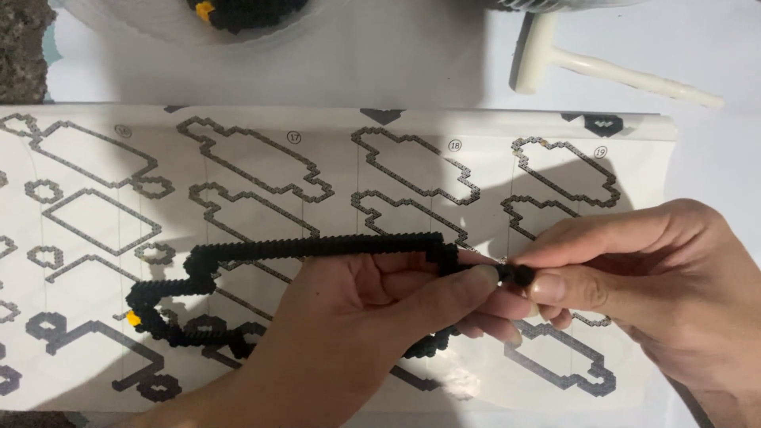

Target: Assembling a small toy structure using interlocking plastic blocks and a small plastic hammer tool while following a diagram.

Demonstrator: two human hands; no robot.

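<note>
My left hand grips a black outline built of tiny bricks, a long frame shape with one yellow piece at its left end. The frame hovers just above a printed instruction sheet that shows several grey outline diagrams. My right hand pinches a small black brick piece between thumb and forefinger, right against the frame's right end, where my left thumb also presses. The frame's lower right part is hidden behind my left hand.
A white plastic hammer-shaped tool lies at the top right on the white table. A clear container with black and yellow bricks sits at the top edge. Rough dark stone surface shows at the top left corner.
</note>
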